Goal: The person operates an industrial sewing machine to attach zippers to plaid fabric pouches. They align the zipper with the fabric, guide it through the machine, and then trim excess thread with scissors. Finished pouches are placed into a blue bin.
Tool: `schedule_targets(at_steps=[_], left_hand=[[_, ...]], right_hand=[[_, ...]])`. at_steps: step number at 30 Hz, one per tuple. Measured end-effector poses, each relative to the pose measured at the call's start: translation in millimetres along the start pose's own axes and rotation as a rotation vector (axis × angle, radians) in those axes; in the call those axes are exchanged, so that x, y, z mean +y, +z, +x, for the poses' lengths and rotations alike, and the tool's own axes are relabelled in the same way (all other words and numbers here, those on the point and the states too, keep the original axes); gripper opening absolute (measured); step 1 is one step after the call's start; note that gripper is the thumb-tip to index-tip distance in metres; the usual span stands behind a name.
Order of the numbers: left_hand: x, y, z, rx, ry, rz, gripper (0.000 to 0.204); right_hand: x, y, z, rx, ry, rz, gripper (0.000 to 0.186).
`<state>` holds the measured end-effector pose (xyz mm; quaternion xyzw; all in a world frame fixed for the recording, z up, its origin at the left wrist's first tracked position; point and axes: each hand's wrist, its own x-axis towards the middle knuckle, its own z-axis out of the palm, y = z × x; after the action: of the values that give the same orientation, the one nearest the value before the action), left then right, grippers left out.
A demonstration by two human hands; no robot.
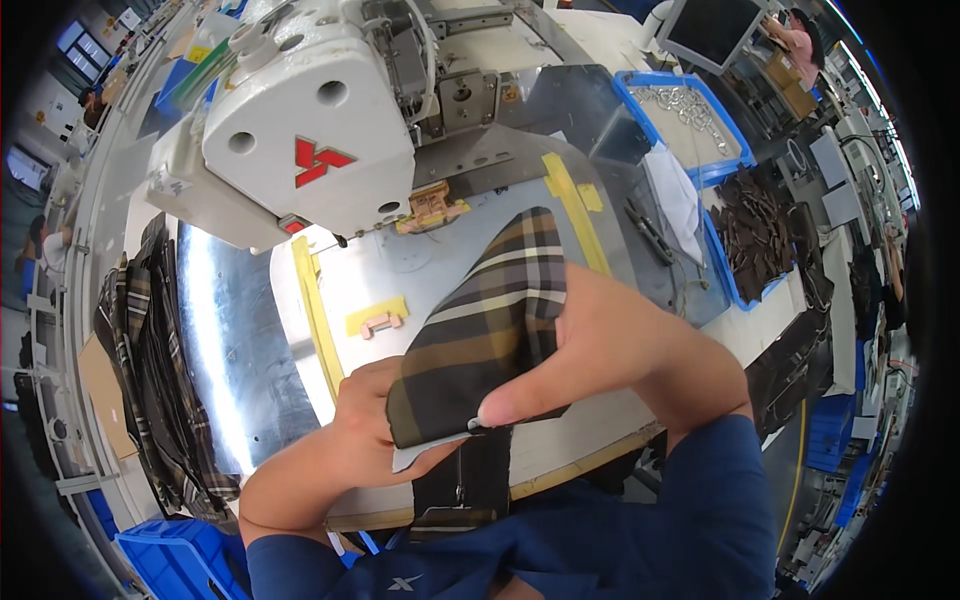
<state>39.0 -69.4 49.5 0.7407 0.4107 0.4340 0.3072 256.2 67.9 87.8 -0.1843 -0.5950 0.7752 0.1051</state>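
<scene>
A folded piece of dark plaid fabric [470,345], with brown, black and cream bands, is held up before my body. My left hand [365,420] grips its lower left edge, with some fingers hidden behind the cloth. On the right side my right hand [600,335] has hold of it, the thumb pressed on the lower edge. A small silvery metal piece [475,424] shows at that thumb's tip; its kind is unclear. Below the hands hangs a dark fabric strip [462,475] with a thin metal part on it. The white sewing machine [310,130] stands just beyond the cloth.
Yellow tape strips [578,215] and a small pinkish block [380,325] are on the machine bed. Plaid fabric pieces [150,370] hang at left above a blue crate [180,555]. At right are a blue tray of metal rings [685,115], dark fabric pieces [750,235] and snips [650,232].
</scene>
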Motion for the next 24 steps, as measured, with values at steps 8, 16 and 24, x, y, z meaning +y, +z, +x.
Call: schedule_targets(at_steps=[8, 16, 24], left_hand=[[3, -8, -9, 0.03, 0.241, 0.4, 0.039], [2, 5, -22, 0.497, 0.591, 0.767, 0.04], [19, 4, -18, 0.184, 0.601, 0.988, 0.023]], right_hand=[[10, 13, 1, -0.067, 0.004, 0.107, 0.062], [11, 17, 0, 0.084, -0.246, -0.381, 0.049], [14, 16, -1, 0.114, -0.309, -0.473, 0.052]])
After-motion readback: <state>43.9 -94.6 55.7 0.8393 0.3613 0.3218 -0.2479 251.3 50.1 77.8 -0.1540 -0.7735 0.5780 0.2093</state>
